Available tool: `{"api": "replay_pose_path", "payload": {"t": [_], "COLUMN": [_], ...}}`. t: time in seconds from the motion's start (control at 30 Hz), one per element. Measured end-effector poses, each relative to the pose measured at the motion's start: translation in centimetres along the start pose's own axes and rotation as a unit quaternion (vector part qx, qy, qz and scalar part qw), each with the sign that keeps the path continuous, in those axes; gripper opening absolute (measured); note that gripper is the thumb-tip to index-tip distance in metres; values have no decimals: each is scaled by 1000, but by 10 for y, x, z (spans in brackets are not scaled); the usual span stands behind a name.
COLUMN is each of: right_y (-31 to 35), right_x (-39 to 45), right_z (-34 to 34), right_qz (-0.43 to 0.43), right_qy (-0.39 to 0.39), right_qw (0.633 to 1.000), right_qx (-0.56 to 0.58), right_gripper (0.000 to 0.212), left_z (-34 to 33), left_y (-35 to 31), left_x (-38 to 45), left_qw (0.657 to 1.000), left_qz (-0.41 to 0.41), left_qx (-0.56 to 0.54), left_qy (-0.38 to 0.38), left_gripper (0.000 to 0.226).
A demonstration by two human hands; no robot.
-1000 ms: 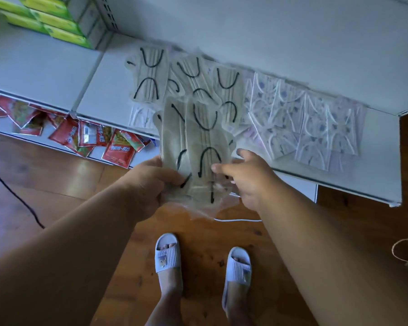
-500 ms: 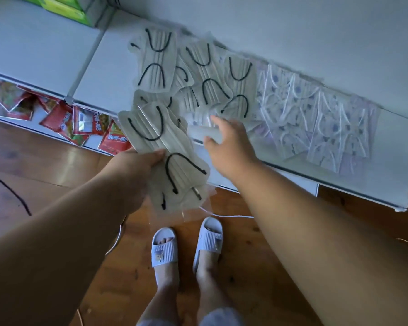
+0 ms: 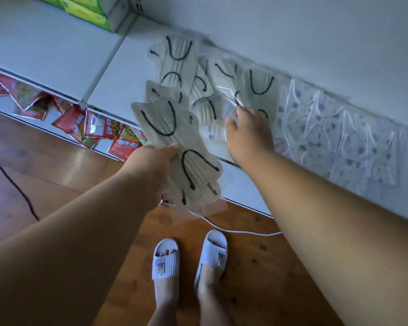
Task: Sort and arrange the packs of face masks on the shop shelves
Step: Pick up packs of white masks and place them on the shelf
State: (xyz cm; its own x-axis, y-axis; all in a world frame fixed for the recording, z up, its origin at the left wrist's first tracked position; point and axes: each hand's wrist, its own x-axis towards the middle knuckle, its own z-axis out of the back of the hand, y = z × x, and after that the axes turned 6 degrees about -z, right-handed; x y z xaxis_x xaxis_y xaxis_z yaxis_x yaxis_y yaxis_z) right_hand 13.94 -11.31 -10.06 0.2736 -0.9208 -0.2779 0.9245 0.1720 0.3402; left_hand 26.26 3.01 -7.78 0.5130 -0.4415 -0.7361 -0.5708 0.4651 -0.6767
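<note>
- Left hand [image 3: 154, 158] clamped on a fanned stack of beige masks [image 3: 174, 147] in clear sleeves, thumb on top, held out past the front edge of the shelf [image 3: 108, 90], over the wooden floor [image 3: 57, 184].
- Right hand [image 3: 247, 132] reaching onto the shelf, fingertips down among the loose beige packs [image 3: 257, 90] lying there; looks like pinching a crinkly sleeve edge, but can't tell for sure, fingers hidden behind the hand itself.
- More beige packs [image 3: 177, 57] overlapping in a messy heap toward the back of the shelf, just left of that hand.
- Patterned white packs [image 3: 339, 137] laid in a rough row on the same shelf, right of the beige heap, touching it at the edge.
- Red packets [image 3: 97, 125] on the lower shelf below, green boxes [image 3: 87, 10] at the far left back. Not part of the job.
- Handling guess: super light, floppy, glossy plastic, so slippery and prone to sliding off each other in a stack.
- Probably best pinched flat across the middle of the stack, thumb over fingers, not by the loose sleeve ends.
- Nothing fragile here, just fiddly; ear loops inside could bunch if squeezed hard.
</note>
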Motion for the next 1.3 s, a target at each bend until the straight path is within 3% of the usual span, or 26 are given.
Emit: {"api": "replay_pose_path", "payload": {"t": [0.1, 0.2, 0.27, 0.37, 0.43, 0.5, 0.6, 0.77, 0.87, 1.07, 1.13, 1.2, 1.3], "right_y": [0, -7, -13, -17, -18, -22, -35, -37, -35, -6, 4, 12, 21], "right_x": [-47, -94, -109, -97, -69, -37, -7, -7, -21, -57, -70, -84, -98], "right_z": [4, -6, -13, -12, -8, -3, -2, 5, 7, 19, 18, 12, -2], "right_qz": [52, 154, 176, 161, 116, 20, -44, -43, -39, 35, 76, 154, 253], "right_qy": [-110, -40, 16, -7, -38, 33, 150, 135, 110, 35, 40, 69, 92], "right_qw": [980, 971, 967, 962, 975, 998, 976, 975, 988, 983, 977, 969, 951], "right_qx": [158, 181, 185, 222, 185, 42, -152, -173, -98, 177, 197, 180, 149], "right_gripper": [33, 45, 51, 48, 48, 54, 64, 67, 66, 58, 54, 54, 55], "left_z": [-4, -14, -19, -24, -26, -26, -31, -36, -33, -21, -14, -5, 7], "left_y": [-7, -13, -16, -13, -12, -10, -5, 1, -1, -11, -19, -25, -33], "left_x": [-3, -5, -9, -7, -6, -2, 1, -2, -4, -9, -13, -15, -14], "left_qw": [1000, 999, 998, 999, 997, 995, 995, 997, 997, 997, 997, 997, 998], "left_qz": [-9, 6, 27, -9, -34, -36, -35, -26, -28, -30, -33, -33, -30], "left_qx": [11, -35, -51, 20, 74, 88, 93, 70, 69, 65, 60, 68, 32], "left_qy": [-2, 21, 37, 32, 6, -5, -6, -10, -13, -27, -27, -8, 38], "left_gripper": [5, 29, 44, 20, 13, 13, 11, 11, 10, 7, 13, 35, 40]}}
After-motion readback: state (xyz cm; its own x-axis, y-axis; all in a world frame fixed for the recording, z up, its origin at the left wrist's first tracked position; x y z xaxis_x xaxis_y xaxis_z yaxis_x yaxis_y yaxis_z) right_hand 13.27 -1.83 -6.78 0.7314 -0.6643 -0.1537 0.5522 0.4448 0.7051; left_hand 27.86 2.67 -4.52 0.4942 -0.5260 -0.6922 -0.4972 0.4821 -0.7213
